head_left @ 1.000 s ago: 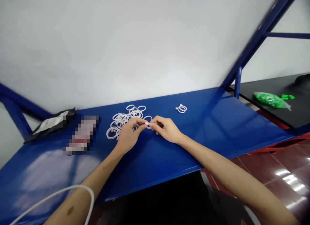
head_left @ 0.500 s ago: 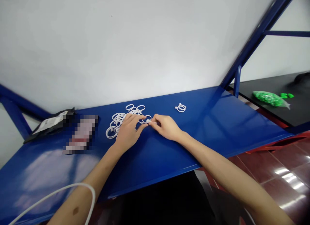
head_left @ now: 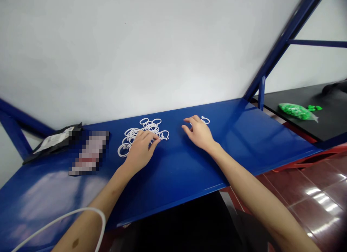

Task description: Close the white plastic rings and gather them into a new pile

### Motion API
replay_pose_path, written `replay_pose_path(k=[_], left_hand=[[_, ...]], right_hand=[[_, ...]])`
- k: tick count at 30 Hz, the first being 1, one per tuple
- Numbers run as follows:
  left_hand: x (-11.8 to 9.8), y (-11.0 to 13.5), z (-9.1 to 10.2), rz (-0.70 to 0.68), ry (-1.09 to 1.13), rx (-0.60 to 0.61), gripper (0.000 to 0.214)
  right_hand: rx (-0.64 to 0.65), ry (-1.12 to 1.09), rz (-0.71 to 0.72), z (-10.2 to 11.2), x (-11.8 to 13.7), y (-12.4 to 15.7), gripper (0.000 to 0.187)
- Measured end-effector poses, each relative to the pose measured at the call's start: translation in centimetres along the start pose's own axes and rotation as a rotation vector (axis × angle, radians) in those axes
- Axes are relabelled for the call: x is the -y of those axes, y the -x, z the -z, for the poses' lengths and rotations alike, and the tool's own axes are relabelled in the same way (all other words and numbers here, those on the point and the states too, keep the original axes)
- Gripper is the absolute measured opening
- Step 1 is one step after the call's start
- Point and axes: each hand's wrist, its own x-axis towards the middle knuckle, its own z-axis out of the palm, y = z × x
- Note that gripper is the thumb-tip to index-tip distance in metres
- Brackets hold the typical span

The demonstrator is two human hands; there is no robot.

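Observation:
My left hand (head_left: 142,148) lies over the near side of a pile of white plastic rings (head_left: 151,127). Its thumb and index finger are pinched together at the edge of one white plastic ring (head_left: 165,132) with a small fastener, on the pile's right side. The palm hides part of the pile. Farther right, my right hand (head_left: 199,132) is open, thumb and fingers apart, with nothing between them. It partly covers a small separate group of white rings (head_left: 206,120) with little ball ends.
A dark package with a white label (head_left: 55,140) and a pixelated item (head_left: 90,150) lie on the left of the blue table (head_left: 173,183). A white cable (head_left: 62,215) loops over my left forearm. At right, a bag of green pieces (head_left: 295,111) rests on a black table.
My right hand has let go at the ring by my left fingers and moved right to the separate rings, its fingers opening. My left hand has stayed at the pile.

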Motion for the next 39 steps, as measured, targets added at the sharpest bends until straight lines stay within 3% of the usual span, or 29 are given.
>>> replay_pose_path(k=[2, 4, 8, 13, 24, 31, 35, 39], left_hand=[[-0.6, -0.1, 0.2, 0.106, 0.191, 0.036, 0.017], [-1.1, 0.0, 0.2, 0.213, 0.355, 0.075, 0.019], [-1.6, 0.1, -0.4, 0.304, 0.517, 0.074, 0.021], [-1.7, 0.2, -1.0, 0.362, 0.616, 0.024, 0.022], [-2.0, 0.2, -1.1, 0.316, 0.645, 0.004, 0.019], [-2.4, 1.3, -1.7, 0.210, 0.376, -0.022, 0.011], [-1.9, 1.0, -1.6, 0.126, 0.293, -0.015, 0.012], [-0.6, 0.3, -2.0, -0.039, 0.079, 0.007, 0.026]], right_hand=[[0.069, -0.283, 0.195, -0.7, 1.4, 0.6, 0.027], [0.165, -0.472, 0.294, -1.3, 2.5, 1.2, 0.023], [0.311, -0.635, 0.225, -2.0, 3.3, 1.8, 0.017], [0.304, -0.818, 0.074, -2.2, 2.8, 1.6, 0.016], [0.341, -0.760, 0.141, -2.3, 3.0, 1.9, 0.020], [0.347, -0.602, 0.265, -1.7, 2.8, 2.3, 0.020], [0.368, -0.577, 0.260, -1.5, 3.2, 2.0, 0.017], [0.217, -0.329, 0.194, -1.0, 3.0, 1.0, 0.019]])
